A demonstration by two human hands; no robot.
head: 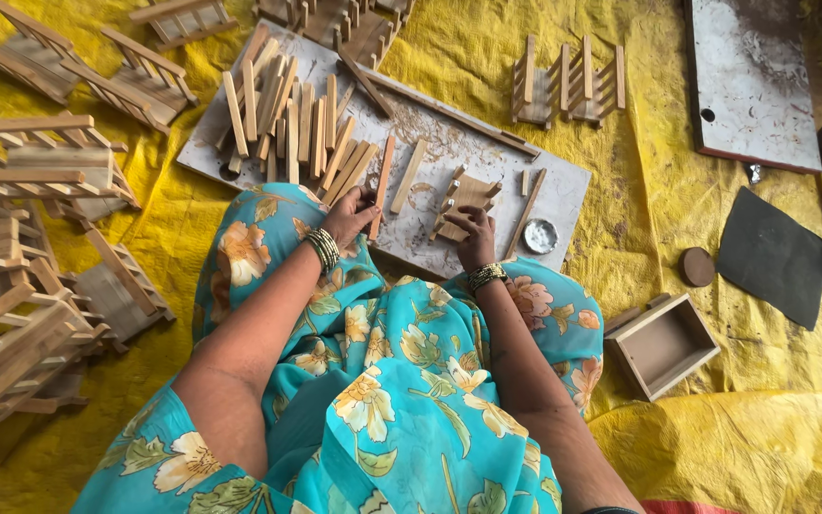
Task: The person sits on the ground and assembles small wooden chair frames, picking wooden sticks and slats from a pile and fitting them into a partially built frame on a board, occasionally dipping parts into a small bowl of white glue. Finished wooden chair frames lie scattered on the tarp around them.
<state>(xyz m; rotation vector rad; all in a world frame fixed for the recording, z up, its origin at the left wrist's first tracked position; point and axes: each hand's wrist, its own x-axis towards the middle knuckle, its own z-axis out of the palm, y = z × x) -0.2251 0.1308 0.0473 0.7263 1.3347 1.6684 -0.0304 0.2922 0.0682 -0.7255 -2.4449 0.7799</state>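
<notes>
My left hand (352, 215) grips the near end of a thin wooden stick (381, 184) lying on a grey work board (563, 195). My right hand (474, 234) presses on the near edge of a small wooden frame of slats (468, 193) that rests on the same board. A loose pile of several wooden sticks (287, 119) is spread over the board's left half. Both wrists wear bangles, and my lap is covered by turquoise floral cloth (382, 381).
Stacks of finished wooden racks (30, 238) fill the left side. Two small racks (568, 81) stand behind the board. A small round metal tin (539, 235), a wooden box (663, 345), a dark sheet (774, 255), round wooden discs (697, 266) and a second board (749, 81) lie on yellow sheeting.
</notes>
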